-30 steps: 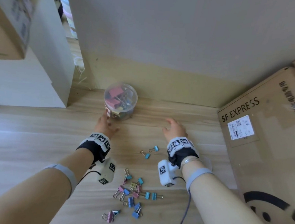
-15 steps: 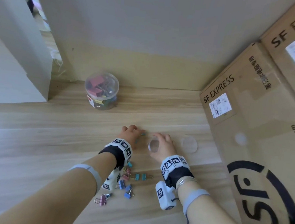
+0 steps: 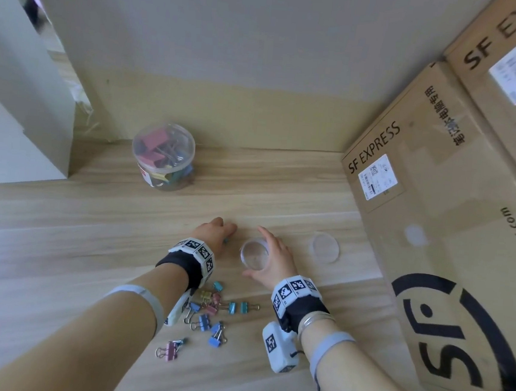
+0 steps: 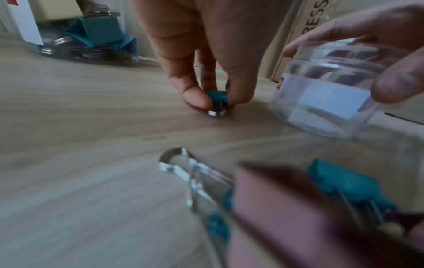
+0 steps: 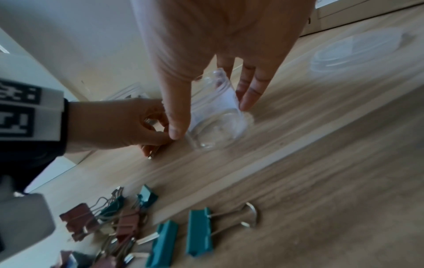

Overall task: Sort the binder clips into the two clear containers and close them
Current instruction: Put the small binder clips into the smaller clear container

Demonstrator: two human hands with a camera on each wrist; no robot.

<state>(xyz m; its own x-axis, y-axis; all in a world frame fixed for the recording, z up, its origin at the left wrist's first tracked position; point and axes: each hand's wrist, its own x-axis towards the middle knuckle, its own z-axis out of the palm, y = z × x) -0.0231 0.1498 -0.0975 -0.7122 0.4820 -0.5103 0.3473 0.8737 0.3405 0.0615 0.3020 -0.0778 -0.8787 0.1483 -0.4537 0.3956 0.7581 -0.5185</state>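
My left hand pinches a small teal binder clip against the wooden table, thumb and fingers around it. Just to its right, my right hand holds a small clear open container, thumb on one side and fingers on the other. Its round clear lid lies on the table to the right. A larger clear container, lidded and filled with big clips, stands at the back left. Several small teal, blue, pink and yellow clips lie scattered near my wrists.
Big SF Express cardboard boxes wall off the right side. A wall runs along the back and a white cabinet stands at the back left. Bare wooden table stretches to the left.
My left hand left the big container and came down on a teal clip. My right hand took hold of the small container. The view shifted left to right.
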